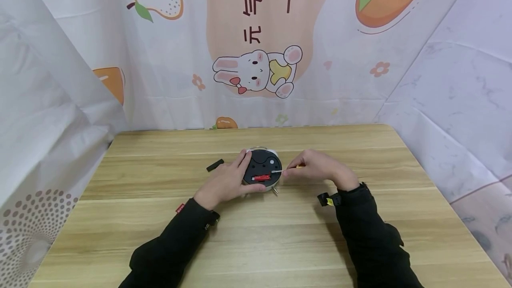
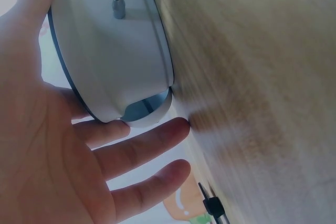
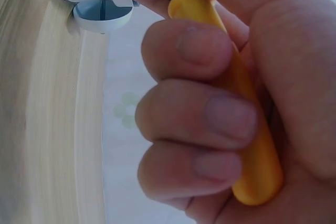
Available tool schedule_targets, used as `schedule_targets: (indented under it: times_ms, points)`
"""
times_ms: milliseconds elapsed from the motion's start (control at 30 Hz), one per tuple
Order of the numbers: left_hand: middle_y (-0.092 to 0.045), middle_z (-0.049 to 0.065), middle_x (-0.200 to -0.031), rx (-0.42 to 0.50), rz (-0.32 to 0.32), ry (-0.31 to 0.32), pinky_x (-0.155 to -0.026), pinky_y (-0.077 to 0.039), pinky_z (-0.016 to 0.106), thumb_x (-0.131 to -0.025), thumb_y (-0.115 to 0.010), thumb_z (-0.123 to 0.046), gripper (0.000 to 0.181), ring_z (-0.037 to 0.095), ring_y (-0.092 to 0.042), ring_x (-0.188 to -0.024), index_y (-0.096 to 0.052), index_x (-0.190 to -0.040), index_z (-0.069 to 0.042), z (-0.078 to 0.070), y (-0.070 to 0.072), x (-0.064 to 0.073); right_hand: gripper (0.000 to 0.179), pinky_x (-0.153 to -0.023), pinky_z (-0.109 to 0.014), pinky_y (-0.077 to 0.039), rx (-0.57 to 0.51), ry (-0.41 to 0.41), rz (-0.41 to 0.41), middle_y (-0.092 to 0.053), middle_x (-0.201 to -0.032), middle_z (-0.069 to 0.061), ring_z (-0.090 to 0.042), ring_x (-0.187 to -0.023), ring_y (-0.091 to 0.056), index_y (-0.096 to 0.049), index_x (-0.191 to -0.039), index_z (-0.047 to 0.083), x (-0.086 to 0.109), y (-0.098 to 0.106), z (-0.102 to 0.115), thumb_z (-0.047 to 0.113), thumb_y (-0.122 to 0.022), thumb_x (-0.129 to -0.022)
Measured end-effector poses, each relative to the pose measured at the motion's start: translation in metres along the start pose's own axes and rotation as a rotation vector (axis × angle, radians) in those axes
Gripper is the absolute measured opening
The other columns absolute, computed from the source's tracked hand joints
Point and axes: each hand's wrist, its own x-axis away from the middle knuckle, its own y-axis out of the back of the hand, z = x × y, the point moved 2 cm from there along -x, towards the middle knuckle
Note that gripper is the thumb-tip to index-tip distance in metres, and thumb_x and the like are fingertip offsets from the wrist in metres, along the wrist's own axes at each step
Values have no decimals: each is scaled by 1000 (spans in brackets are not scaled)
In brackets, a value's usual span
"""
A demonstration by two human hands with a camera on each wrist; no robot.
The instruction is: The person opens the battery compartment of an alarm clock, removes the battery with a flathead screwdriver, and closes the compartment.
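A round alarm clock (image 1: 262, 159) lies face down on the table, its black back up and its white side showing in the left wrist view. A red battery (image 1: 262, 178) sits in the uncovered slot in that back. My left hand (image 1: 227, 180) holds the clock from the left, thumb along the near side and fingers at the far side. My right hand (image 1: 316, 166) grips a screwdriver by its yellow handle (image 3: 247, 114), fingers curled round it. The screwdriver's thin metal shaft (image 1: 277, 171) points left, its tip over the clock's back close to the battery's right end.
A small black strip (image 1: 215, 165) lies on the wooden table (image 1: 256, 243) left of the clock. A metal foot (image 1: 275, 191) sticks out from the clock's near side. Behind the table hangs a printed curtain (image 1: 172, 79).
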Motion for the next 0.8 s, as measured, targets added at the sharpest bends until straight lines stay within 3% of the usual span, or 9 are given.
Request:
schedule_targets:
  times_ms: [367,633,800]
  points:
    - [-22,16,-166,2,0,3,-107,-44,43,-84,-50,-85,113,36,-52,-133,-21,-162,-9,1,0,1,28,-87,-39,-52,76,-26,-84,-74,-107,4,-12,-98,-67,-80,-109,14,1,4,-5,36,-66,-100]
    - [-21,15,-166,1,10,10,-107,-43,44,-83,-47,-87,114,35,-51,-134,-21,-163,-9,1,0,1,32,-83,-39,-50,82,-105,-113,-73,-114,-5,-15,-91,-62,-76,-117,8,5,7,-11,33,-63,-102]
    - [-22,15,-166,3,11,12,-108,-43,44,-83,-48,-87,114,34,-49,-136,-22,-163,-10,1,1,1,30,-73,-36,-46,95,-122,-119,-70,-99,-1,-15,-79,-56,-73,-117,5,7,9,-15,30,-62,-103]
